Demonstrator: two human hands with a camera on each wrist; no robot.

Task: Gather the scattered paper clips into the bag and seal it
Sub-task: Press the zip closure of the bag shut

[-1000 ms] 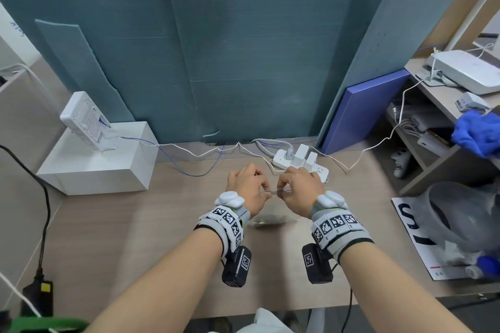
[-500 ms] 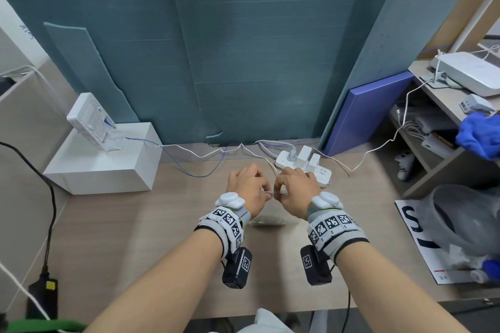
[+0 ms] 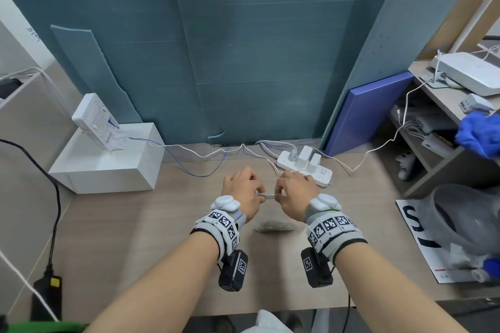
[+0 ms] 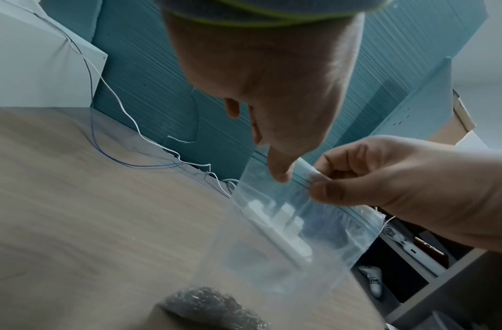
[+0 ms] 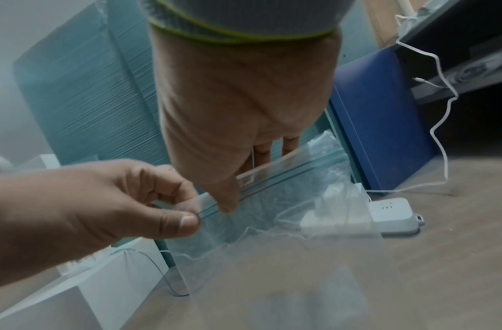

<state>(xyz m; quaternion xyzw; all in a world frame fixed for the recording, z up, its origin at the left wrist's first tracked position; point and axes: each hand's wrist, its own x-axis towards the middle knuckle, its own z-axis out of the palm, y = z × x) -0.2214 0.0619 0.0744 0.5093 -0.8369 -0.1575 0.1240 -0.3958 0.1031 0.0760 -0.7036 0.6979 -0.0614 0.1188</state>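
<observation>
Since a second ago: hands closer together, gap along zip strip narrower. Left hand and right hand both pinch top edge of clear bag, held above bench. Paper clips heaped in bag bottom, resting on bench. Power strip just beyond hands; white box well left; bare bench between.

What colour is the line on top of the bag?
Blue. The zip line along the clear bag shows best in the right wrist view.
</observation>
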